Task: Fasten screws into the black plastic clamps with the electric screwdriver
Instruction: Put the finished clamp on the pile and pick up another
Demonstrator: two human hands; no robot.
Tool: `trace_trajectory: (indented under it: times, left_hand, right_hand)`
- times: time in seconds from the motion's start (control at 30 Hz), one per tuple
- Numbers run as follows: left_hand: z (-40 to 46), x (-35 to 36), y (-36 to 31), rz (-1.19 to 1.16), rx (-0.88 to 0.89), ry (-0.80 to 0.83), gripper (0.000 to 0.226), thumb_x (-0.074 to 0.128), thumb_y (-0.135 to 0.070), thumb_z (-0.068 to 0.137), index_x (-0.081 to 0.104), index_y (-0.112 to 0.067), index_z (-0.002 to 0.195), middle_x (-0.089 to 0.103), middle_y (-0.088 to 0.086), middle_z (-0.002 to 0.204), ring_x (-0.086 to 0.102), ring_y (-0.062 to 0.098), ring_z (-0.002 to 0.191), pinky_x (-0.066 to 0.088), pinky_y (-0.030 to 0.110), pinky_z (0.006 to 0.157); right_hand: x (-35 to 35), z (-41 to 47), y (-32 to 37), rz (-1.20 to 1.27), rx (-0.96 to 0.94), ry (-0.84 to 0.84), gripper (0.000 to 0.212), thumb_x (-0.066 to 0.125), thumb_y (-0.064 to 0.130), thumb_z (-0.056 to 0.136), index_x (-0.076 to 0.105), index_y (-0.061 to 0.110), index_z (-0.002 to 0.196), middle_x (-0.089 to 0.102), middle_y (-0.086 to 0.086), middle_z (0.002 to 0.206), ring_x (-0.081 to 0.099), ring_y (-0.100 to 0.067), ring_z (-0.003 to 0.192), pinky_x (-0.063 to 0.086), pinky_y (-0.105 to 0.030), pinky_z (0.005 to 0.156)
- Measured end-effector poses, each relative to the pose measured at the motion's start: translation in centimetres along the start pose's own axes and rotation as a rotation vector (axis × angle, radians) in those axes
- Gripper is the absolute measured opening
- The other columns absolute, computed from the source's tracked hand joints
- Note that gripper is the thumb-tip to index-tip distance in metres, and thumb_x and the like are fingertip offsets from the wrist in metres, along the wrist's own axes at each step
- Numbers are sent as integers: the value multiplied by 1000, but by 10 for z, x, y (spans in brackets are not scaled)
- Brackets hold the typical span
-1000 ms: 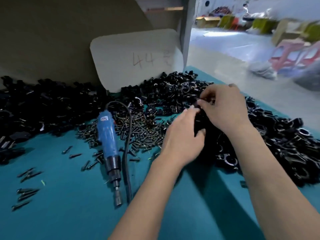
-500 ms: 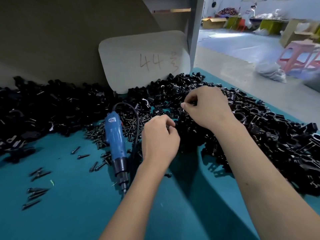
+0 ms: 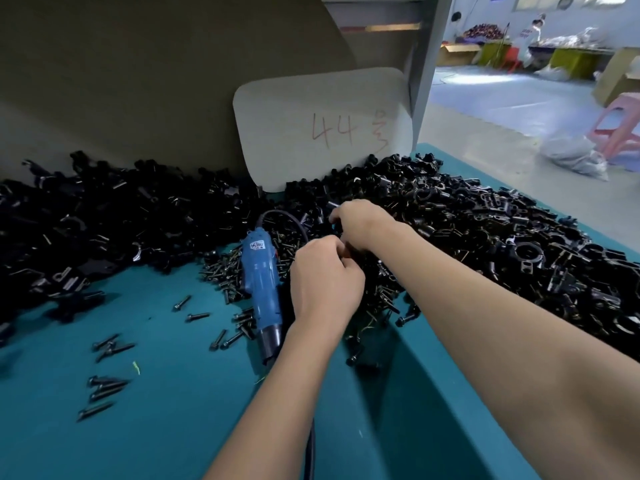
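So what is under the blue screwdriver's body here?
The blue screwdriver lies on the teal table, its upper part resting on the loose screw pile. Its tip is hidden behind the left hand, so what lies under the tip cannot be seen.

Both bare forearms reach in from the lower edge toward the middle of the frame. The left hand (image 3: 325, 285) sits just right of centre, back of the hand toward the camera, knuckles up, fingers curled under and pinched toward the thumb. The right hand (image 3: 363, 221) lies just above and beyond it, wrist bent, fingers folded down and inward. The two hands nearly touch at the fingertips; what either pinches cannot be made out.
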State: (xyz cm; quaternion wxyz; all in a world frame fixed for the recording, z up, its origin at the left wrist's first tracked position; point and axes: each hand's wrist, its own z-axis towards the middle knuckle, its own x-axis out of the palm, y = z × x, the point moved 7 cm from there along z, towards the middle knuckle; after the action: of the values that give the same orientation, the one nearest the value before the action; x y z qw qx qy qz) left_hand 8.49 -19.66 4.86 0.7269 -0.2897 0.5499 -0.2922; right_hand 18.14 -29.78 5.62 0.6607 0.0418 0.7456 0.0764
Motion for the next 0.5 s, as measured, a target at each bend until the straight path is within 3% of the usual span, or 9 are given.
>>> trace_trajectory:
  times: [0.17, 0.33, 0.43, 0.5]
  left_hand:
    - [4, 2, -1, -2, -17, 0, 20, 56, -7, 82, 67, -23, 76, 64, -4, 72, 61, 18, 65, 45, 30, 52]
    - [5, -3, 4, -81, -54, -24, 23, 58, -8, 86, 69, -27, 79, 67, -8, 73, 62, 13, 62, 52, 30, 55]
    - [6, -14, 6, -155, -54, -57, 24, 58, -9, 88, 70, -28, 79, 68, -10, 73, 62, 8, 60, 48, 26, 54]
    - [5, -22, 6, -178, -49, -79, 24, 57, -9, 87, 70, -28, 79, 68, -11, 72, 61, 7, 59, 44, 22, 53]
  right_hand:
    - [-6, 3, -8, 7, 18, -51, 33, 75, 14, 84, 71, 14, 117, 68, -13, 120, 67, -36, 108, 59, -42, 94]
    - [-20, -8, -32, 159, 32, -172, 25, 84, 30, 84, 77, 12, 99, 73, -8, 101, 66, -27, 98, 57, -35, 86]
    - [-29, -17, -43, 315, 62, -222, 39, 74, 42, 94, 66, 13, 68, 59, -2, 63, 56, -20, 67, 44, -30, 59]
    - [-29, -20, -43, 315, 64, -201, 43, 69, 40, 98, 66, 13, 65, 55, -3, 58, 55, -21, 62, 39, -29, 57]
